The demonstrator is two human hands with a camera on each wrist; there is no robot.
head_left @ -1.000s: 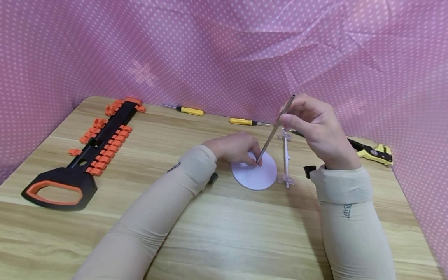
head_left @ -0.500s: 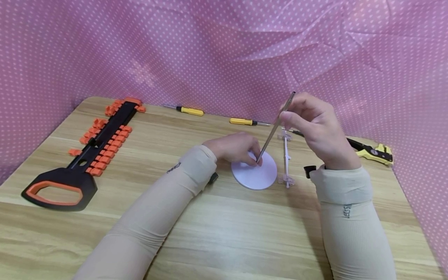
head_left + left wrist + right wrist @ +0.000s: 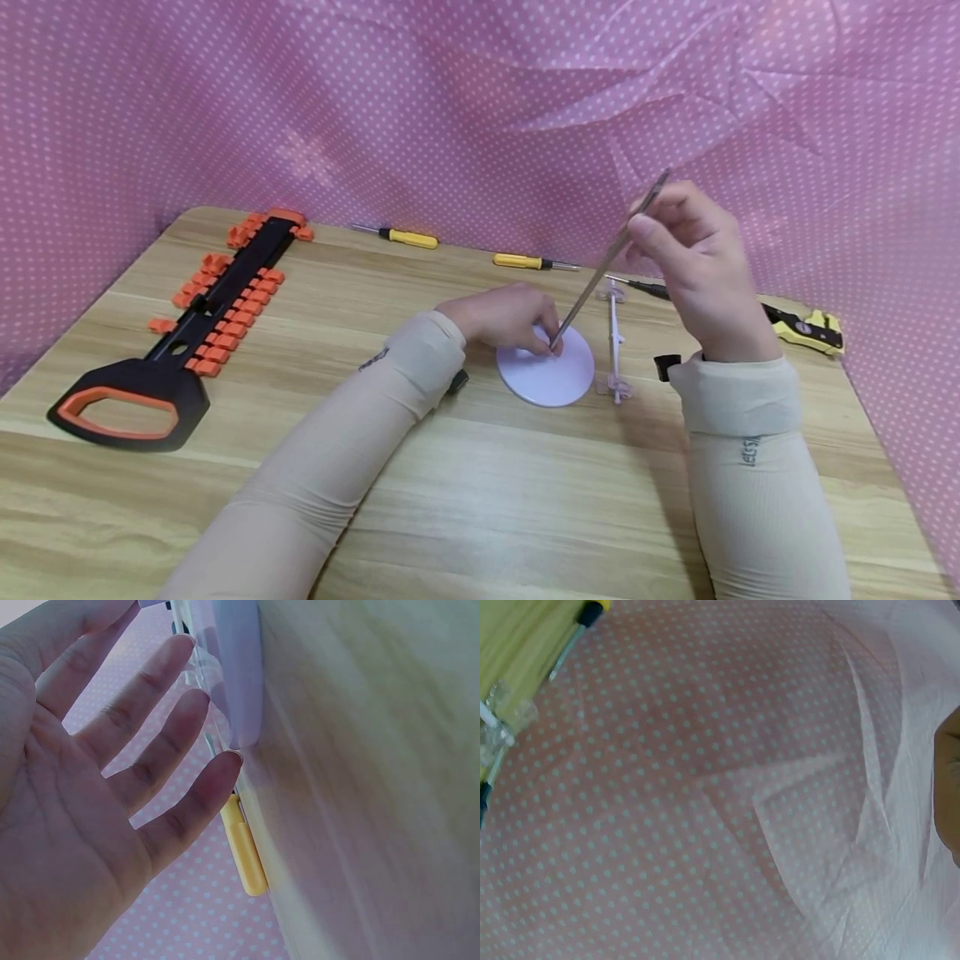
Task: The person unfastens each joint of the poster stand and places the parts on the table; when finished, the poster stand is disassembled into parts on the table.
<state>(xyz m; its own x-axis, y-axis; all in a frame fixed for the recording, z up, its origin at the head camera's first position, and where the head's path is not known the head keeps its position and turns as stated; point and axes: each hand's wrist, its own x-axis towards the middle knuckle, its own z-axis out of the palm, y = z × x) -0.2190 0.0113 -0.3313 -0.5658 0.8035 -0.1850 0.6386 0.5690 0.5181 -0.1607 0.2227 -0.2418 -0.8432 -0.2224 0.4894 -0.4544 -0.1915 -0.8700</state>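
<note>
A thin metal rod (image 3: 600, 273) slants up to the right from a round white disc (image 3: 551, 387) that lies on the table. With thumb and index finger, my left hand (image 3: 502, 317) pinches the rod's lower end close over the disc. In the left wrist view the disc's edge (image 3: 240, 682) stands beyond the left hand's spread other fingers (image 3: 176, 727). My right hand (image 3: 705, 267) pinches the rod between thumb and fingers near its dark upper tip. Only a small part of the right hand (image 3: 949, 787) shows at the right wrist view's edge.
Right of the disc lies a slim white bar with clear clips (image 3: 615, 342). Two yellow-handled screwdrivers (image 3: 408, 239) lie along the back. A yellow-and-black plier-like tool (image 3: 806, 327) lies right, partly behind the right hand. A black rack with orange clips (image 3: 240, 279) lies left.
My right hand has moved up and to the right with the rod's upper end. The rod slants more and shows longer between the hands. The left hand and disc stay put.
</note>
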